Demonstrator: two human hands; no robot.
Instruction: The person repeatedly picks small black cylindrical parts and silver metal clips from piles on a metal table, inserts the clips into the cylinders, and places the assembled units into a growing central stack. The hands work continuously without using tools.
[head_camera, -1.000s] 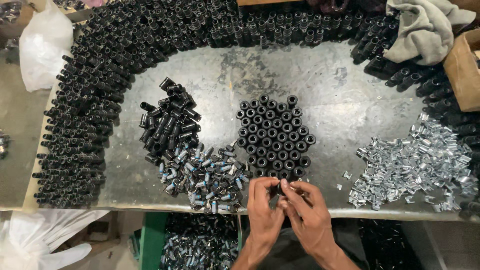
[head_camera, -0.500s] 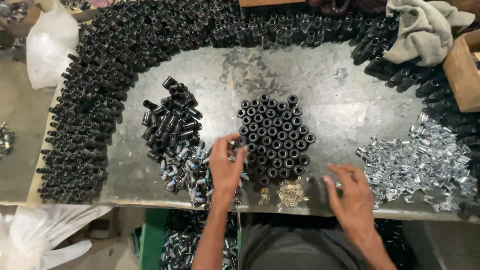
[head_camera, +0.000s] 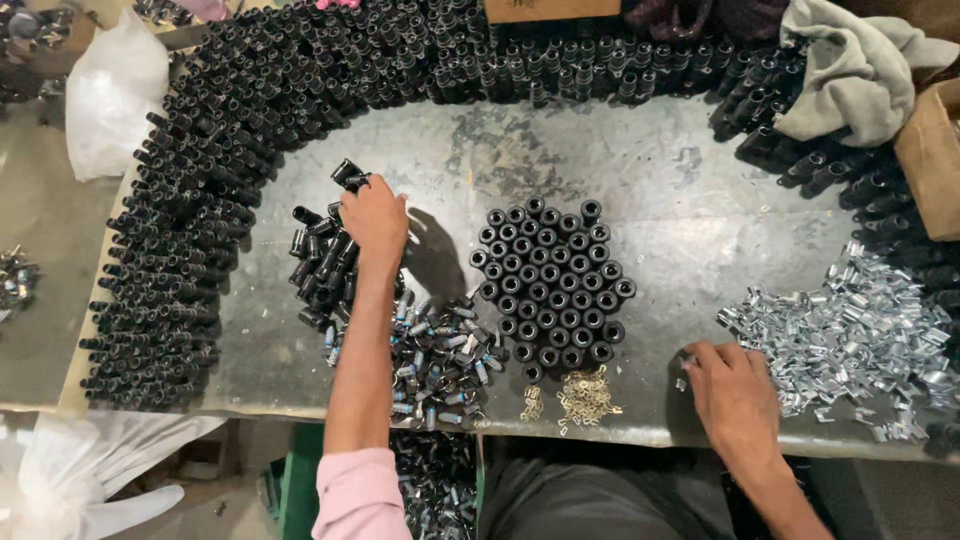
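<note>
While fingers (head_camera: 352, 192) touch black tubes (head_camera: 318, 262), clips (head_camera: 850, 330) lie rightward.

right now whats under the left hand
The left hand rests on a loose pile of black tubes lying on their sides. Whether its fingers grip one cannot be seen; the hand covers them.

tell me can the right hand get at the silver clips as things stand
Probably yes: the right hand rests on the table at the near edge of the silver clips, with nothing between them.
</note>
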